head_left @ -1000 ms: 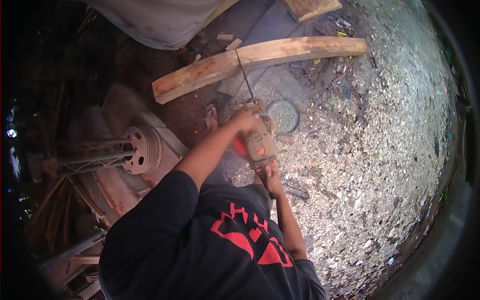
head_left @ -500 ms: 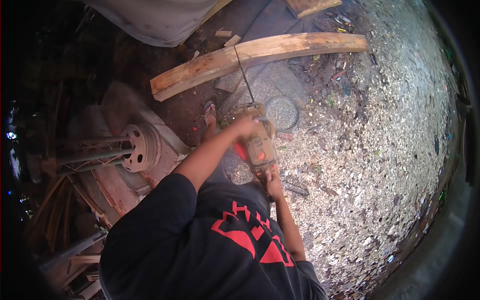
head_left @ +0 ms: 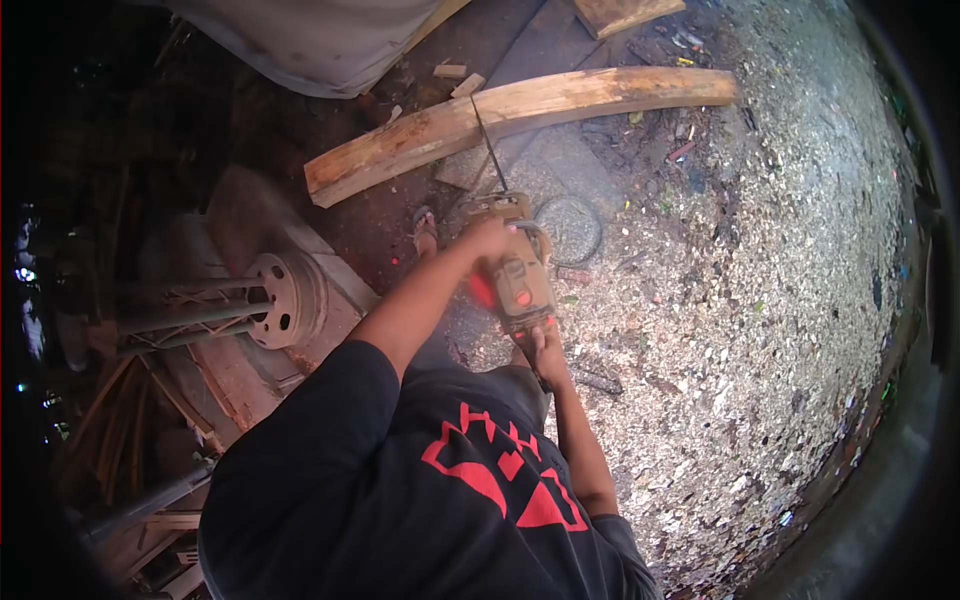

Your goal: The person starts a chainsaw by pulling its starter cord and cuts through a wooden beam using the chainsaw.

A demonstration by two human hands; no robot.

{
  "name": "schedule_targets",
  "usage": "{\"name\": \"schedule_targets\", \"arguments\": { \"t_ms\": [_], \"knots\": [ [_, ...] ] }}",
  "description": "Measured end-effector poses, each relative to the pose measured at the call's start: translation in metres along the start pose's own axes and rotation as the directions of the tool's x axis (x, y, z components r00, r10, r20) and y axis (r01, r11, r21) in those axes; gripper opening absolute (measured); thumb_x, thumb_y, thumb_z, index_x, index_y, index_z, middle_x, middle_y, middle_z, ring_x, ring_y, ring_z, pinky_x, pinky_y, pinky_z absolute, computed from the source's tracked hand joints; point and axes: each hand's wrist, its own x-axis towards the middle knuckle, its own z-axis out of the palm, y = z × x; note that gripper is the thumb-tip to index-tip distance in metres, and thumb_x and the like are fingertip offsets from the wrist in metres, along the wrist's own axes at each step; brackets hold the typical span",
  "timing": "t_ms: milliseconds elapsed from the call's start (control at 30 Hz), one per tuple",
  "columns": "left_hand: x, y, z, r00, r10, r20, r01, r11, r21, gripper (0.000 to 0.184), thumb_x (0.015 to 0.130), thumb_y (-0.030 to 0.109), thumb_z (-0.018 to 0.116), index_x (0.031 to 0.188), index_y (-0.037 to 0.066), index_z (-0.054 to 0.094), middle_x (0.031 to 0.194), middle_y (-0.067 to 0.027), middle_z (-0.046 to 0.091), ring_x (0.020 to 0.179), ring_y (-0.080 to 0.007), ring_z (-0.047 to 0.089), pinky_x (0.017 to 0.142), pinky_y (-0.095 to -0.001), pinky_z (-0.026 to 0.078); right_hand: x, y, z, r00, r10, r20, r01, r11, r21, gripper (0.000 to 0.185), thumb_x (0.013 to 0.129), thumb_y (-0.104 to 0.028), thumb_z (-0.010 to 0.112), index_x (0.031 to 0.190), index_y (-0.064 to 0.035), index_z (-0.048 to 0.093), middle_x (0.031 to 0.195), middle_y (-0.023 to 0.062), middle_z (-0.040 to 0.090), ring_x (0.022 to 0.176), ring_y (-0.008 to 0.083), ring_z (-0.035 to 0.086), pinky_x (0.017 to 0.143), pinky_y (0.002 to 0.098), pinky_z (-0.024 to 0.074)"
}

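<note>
A dusty chainsaw (head_left: pixel 518 275) with orange parts points away from my body, its thin bar across a long curved wooden beam (head_left: pixel 590 92). Around the front handle, my left hand (head_left: pixel 487 240) is closed; its fingers look slightly blurred. My right hand (head_left: pixel 547 355) is wrapped round the rear handle, nearer my body. The bar meets the beam left of its middle, and how deep it sits in the wood I cannot tell. A sandaled foot (head_left: pixel 426 230) shows left of the saw.
A metal wheel rim (head_left: pixel 290 300) with attached bars stands at the left. Small wood offcuts (head_left: pixel 450 72) lie beyond the beam, near a grey cover (head_left: pixel 310 45). Another board (head_left: pixel 625 14) is at the top. Wood chips (head_left: pixel 740 330) cover the ground at right.
The view has shifted slightly, moving the whole scene a little. Both hands have kept their hold on the chainsaw, and its bar remains across the beam.
</note>
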Motion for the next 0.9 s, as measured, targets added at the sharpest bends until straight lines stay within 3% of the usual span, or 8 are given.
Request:
{"name": "schedule_targets", "arguments": {
  "t_ms": [233,333,433,533,633,700,867,900],
  "knots": [
    [-0.001,-0.002,0.006,0.999,-0.023,-0.038,0.022,1.0,-0.02,0.054,0.099,0.041,0.042,0.124,-0.007,0.049,0.12,-0.0309,0.057,0.114,-0.0437,0.056,0.096,-0.0494,0.043,-0.001,-0.007,-0.002,1.0,-0.012,-0.008,0.013,0.998,0.069,0.034,0.097,-0.024,0.048,0.117,0.0015,0.06,0.127,0.0238,0.056,0.123,0.0386,0.049,0.105,0.0403,0.0355],
    [-0.004,0.0,0.005,1.0,-0.007,0.002,0.007,1.0,0.006,0.055,0.099,0.042,0.042,0.125,-0.006,0.048,0.12,-0.0305,0.057,0.114,-0.0438,0.055,0.096,-0.0495,0.043,-0.004,-0.002,-0.008,0.991,0.115,0.073,-0.109,0.991,-0.08,0.033,0.097,-0.023,0.048,0.116,0.0017,0.061,0.127,0.0234,0.055,0.123,0.0385,0.049,0.105,0.0406,0.0356],
    [-0.006,-0.003,0.014,0.998,0.02,-0.057,-0.018,0.999,0.039,0.056,0.098,0.043,0.043,0.126,-0.006,0.049,0.121,-0.0301,0.057,0.115,-0.0433,0.055,0.097,-0.0488,0.043,-0.006,0.004,-0.004,0.998,-0.057,-0.004,0.056,0.994,-0.09,0.034,0.097,-0.022,0.048,0.117,0.002,0.06,0.127,0.0241,0.055,0.123,0.0389,0.049,0.105,0.0412,0.0357],
    [-0.002,-0.004,0.012,0.998,-0.034,-0.045,0.033,0.999,-0.015,0.058,0.098,0.044,0.042,0.127,-0.006,0.049,0.123,-0.0299,0.056,0.117,-0.0424,0.054,0.099,-0.048,0.042,-0.003,0.003,0.0,0.999,-0.005,-0.044,0.001,0.996,-0.085,0.035,0.097,-0.022,0.047,0.121,0.0028,0.057,0.128,0.025,0.054,0.123,0.0394,0.049,0.105,0.0412,0.0358],
    [-0.001,-0.002,0.003,0.993,-0.072,-0.098,0.069,0.997,-0.03,0.056,0.099,0.043,0.041,0.126,-0.005,0.052,0.126,-0.0294,0.055,0.118,-0.0419,0.053,0.1,-0.0483,0.042,0.006,-0.008,0.002,0.998,-0.054,-0.042,0.051,0.997,-0.063,0.038,0.097,-0.021,0.047,0.125,0.0037,0.053,0.128,0.0255,0.054,0.123,0.0401,0.048,0.105,0.0409,0.036],
    [0.001,0.0,-0.009,0.986,-0.088,-0.143,0.084,0.996,-0.038,0.055,0.099,0.043,0.041,0.126,-0.004,0.051,0.126,-0.0289,0.055,0.119,-0.0419,0.053,0.1,-0.0489,0.042,0.019,-0.013,0.003,0.998,0.053,0.035,-0.05,0.997,-0.063,0.038,0.097,-0.02,0.048,0.126,0.0039,0.052,0.128,0.0251,0.054,0.122,0.0401,0.049,0.105,0.0404,0.0364],
    [0.003,-0.004,-0.034,0.982,-0.119,-0.144,0.117,0.993,-0.02,0.054,0.099,0.042,0.04,0.129,-0.002,0.048,0.129,-0.0272,0.053,0.123,-0.0414,0.05,0.102,-0.0493,0.04,0.032,-0.059,0.01,0.998,-0.06,-0.03,0.06,0.998,0.014,0.037,0.096,-0.015,0.047,0.128,0.0036,0.051,0.127,0.0226,0.056,0.12,0.0368,0.052,0.104,0.0389,0.0375],
    [0.004,-0.005,-0.035,0.981,-0.13,-0.144,0.128,0.991,-0.026,0.053,0.099,0.042,0.04,0.129,-0.002,0.048,0.13,-0.0273,0.053,0.123,-0.0413,0.049,0.102,-0.0492,0.039,0.034,-0.058,0.01,1.0,-0.02,-0.003,0.02,1.0,-0.008,0.037,0.096,-0.015,0.047,0.127,0.0035,0.052,0.127,0.0223,0.056,0.12,0.0364,0.052,0.104,0.0388,0.0375]
  ]
}}
